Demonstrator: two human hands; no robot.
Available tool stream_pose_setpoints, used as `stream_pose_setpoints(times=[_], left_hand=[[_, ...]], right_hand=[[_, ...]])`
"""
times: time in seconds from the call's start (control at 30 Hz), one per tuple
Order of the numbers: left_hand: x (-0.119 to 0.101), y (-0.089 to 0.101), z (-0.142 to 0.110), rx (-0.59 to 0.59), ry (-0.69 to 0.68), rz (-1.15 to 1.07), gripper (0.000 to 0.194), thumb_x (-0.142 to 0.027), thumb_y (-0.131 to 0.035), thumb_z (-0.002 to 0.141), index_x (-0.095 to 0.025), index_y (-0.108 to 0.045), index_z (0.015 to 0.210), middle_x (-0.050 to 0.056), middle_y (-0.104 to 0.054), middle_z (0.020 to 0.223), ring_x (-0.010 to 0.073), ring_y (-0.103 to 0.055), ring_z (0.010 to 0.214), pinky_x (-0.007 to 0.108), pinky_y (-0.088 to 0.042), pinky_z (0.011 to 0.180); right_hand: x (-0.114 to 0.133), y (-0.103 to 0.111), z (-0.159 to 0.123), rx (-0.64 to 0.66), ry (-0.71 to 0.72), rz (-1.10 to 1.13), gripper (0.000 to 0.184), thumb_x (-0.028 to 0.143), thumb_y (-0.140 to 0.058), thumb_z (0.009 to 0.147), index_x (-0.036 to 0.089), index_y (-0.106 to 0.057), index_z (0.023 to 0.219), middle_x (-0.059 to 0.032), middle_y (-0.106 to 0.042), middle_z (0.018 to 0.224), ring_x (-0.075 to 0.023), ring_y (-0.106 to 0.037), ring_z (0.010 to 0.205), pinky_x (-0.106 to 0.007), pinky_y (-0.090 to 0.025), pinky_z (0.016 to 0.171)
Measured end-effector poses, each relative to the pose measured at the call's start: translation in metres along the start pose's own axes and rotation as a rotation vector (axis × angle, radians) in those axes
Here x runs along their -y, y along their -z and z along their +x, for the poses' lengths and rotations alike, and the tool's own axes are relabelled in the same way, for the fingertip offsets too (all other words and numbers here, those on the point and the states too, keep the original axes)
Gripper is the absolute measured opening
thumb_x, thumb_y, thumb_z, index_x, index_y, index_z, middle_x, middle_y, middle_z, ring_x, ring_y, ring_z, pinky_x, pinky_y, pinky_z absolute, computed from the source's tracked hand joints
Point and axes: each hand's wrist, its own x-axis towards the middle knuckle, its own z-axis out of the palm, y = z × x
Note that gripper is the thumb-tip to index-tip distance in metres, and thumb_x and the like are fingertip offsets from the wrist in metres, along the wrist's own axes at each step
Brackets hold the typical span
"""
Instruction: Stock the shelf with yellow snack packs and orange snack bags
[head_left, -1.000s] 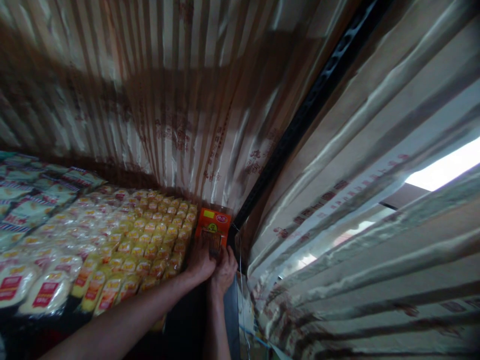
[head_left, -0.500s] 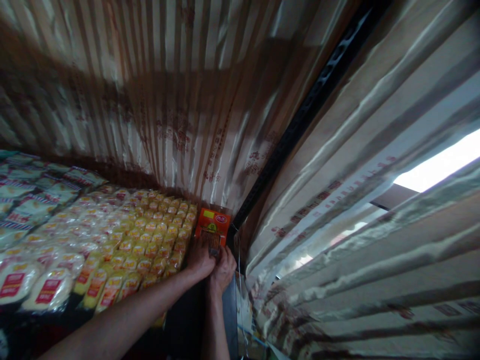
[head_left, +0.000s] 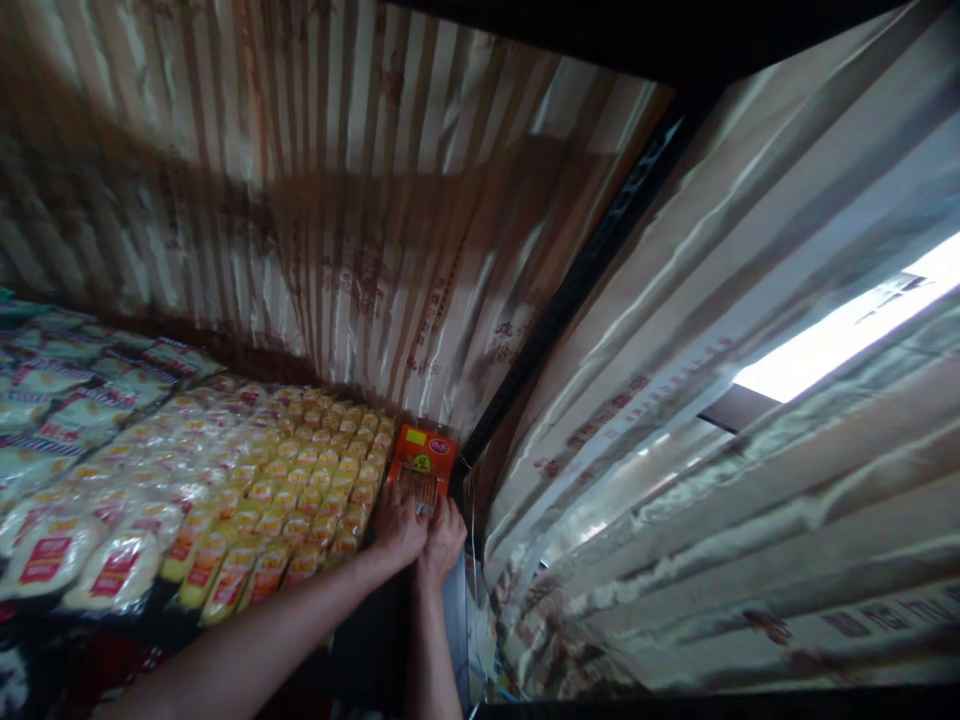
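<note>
The orange packet (head_left: 427,446) lies straight ahead of the fingers, in the far corner of the dark shelf (head_left: 375,640). Its long axis runs away from them, leaning slightly right at the far end, so its near short edge is the part they meet. Whether it lies flat or is propped at a slant, I cannot tell.

The left hand (head_left: 401,527) is at the near left corner, its fingers reaching onto the packet's front. The right hand (head_left: 445,540) is at the near right corner, knuckles bent, the fingertips partly hidden. The two are about equally near, side by side and almost touching, with the left reaching a little further over the front. Both sets of fingers are curled at the packet; whether they are grasping it or only pressing on it, I cannot tell.

Just left of the left fingers stand close rows of yellow wrapped cakes (head_left: 307,455). Further left come white wrapped cakes (head_left: 172,455), then pale blue bags (head_left: 97,410). Just beyond the right fingers, to the right, are a black post (head_left: 570,285) and a thin white cord (head_left: 471,515). Ahead of all the fingers, past the packet, hangs a pleated sheet (head_left: 337,230).
</note>
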Motion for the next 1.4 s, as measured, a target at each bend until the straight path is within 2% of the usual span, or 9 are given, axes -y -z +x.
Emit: stream_pose_setpoints(times=[0.17, 0.27, 0.37, 0.47, 0.57, 0.8, 1.13, 1.27, 1.4], left_hand=[[-0.002, 0.002, -0.003, 0.045, 0.008, -0.026, 0.033, -0.022, -0.052, 0.084, -0.006, -0.065, 0.109, 0.021, -0.049, 0.137, 0.0297, -0.042, 0.130, 0.037, -0.032, 0.109], [-0.002, 0.005, -0.004, 0.043, 0.007, -0.057, 0.032, -0.015, -0.050, 0.082, -0.006, -0.064, 0.109, 0.020, -0.052, 0.135, 0.0281, -0.044, 0.129, 0.036, -0.031, 0.109], [0.000, 0.008, -0.002, 0.033, 0.008, -0.099, 0.034, -0.009, -0.044, 0.082, -0.007, -0.063, 0.110, 0.017, -0.058, 0.127, 0.0240, -0.049, 0.124, 0.033, -0.033, 0.109], [0.002, 0.010, 0.002, 0.033, 0.020, -0.156, 0.036, -0.012, -0.040, 0.086, -0.005, -0.060, 0.115, 0.019, -0.059, 0.126, 0.0230, -0.051, 0.123, 0.032, -0.034, 0.107], [0.002, 0.012, 0.004, 0.051, 0.037, -0.231, 0.036, -0.014, -0.038, 0.088, -0.007, -0.060, 0.116, 0.018, -0.059, 0.127, 0.0225, -0.052, 0.123, 0.031, -0.035, 0.106], [0.001, 0.017, 0.005, 0.103, 0.092, -0.459, 0.034, -0.020, -0.038, 0.090, -0.013, -0.061, 0.113, 0.013, -0.061, 0.127, 0.0197, -0.052, 0.123, 0.027, -0.035, 0.105], [0.002, 0.031, -0.002, 0.141, 0.042, -0.807, 0.043, -0.043, -0.043, 0.087, -0.017, -0.057, 0.118, 0.007, -0.066, 0.116, 0.0197, -0.061, 0.106, 0.026, -0.044, 0.093], [0.003, 0.033, -0.001, 0.142, 0.093, -0.842, 0.039, -0.032, -0.055, 0.079, -0.017, -0.057, 0.115, 0.007, -0.068, 0.103, 0.0197, -0.064, 0.095, 0.025, -0.048, 0.082], [0.004, 0.032, 0.002, 0.101, 0.144, -0.864, 0.031, -0.024, -0.051, 0.080, -0.017, -0.058, 0.109, 0.005, -0.068, 0.092, 0.0182, -0.065, 0.085, 0.025, -0.049, 0.075]], right_hand=[[-0.003, 0.006, 0.003, -0.006, -0.105, 0.165, 0.045, 0.027, -0.043, 0.074, 0.009, -0.063, 0.110, -0.0207, -0.063, 0.113, -0.0282, -0.059, 0.104, -0.043, -0.044, 0.090], [0.004, 0.014, 0.005, -0.008, -0.305, 0.288, 0.056, 0.040, -0.052, 0.070, 0.005, -0.061, 0.113, -0.0235, -0.062, 0.115, -0.0288, -0.062, 0.099, -0.040, -0.048, 0.086], [0.016, 0.020, 0.008, 0.070, -0.437, 0.450, 0.054, 0.043, -0.056, 0.069, 0.006, -0.065, 0.108, -0.0184, -0.070, 0.099, -0.0254, -0.067, 0.085, -0.035, -0.052, 0.077], [0.030, 0.026, 0.010, 0.149, -0.468, 0.672, 0.047, 0.044, -0.059, 0.069, 0.010, -0.069, 0.100, -0.0121, -0.073, 0.090, -0.0229, -0.068, 0.081, -0.031, -0.052, 0.073], [0.042, 0.032, 0.012, 0.122, -0.475, 0.812, 0.044, 0.042, -0.063, 0.067, 0.011, -0.071, 0.097, -0.0097, -0.074, 0.085, -0.0218, -0.068, 0.078, -0.030, -0.052, 0.070], [0.060, 0.046, 0.010, 0.129, -0.599, 0.856, 0.050, 0.039, -0.064, 0.062, 0.012, -0.071, 0.104, -0.0104, -0.073, 0.097, -0.0226, -0.067, 0.087, -0.031, -0.051, 0.080], [0.074, 0.050, -0.006, 0.136, -0.459, 0.697, 0.048, 0.040, -0.057, 0.073, 0.014, -0.068, 0.112, -0.0106, -0.070, 0.108, -0.0241, -0.065, 0.099, -0.031, -0.049, 0.087], [0.078, 0.047, -0.009, 0.112, -0.354, 0.646, 0.042, 0.039, -0.055, 0.075, 0.014, -0.069, 0.107, -0.0104, -0.070, 0.107, -0.0234, -0.064, 0.102, -0.031, -0.048, 0.090], [0.079, 0.042, -0.012, 0.089, -0.251, 0.616, 0.037, 0.036, -0.053, 0.076, 0.015, -0.070, 0.102, -0.0105, -0.070, 0.107, -0.0226, -0.064, 0.102, -0.032, -0.048, 0.090]])
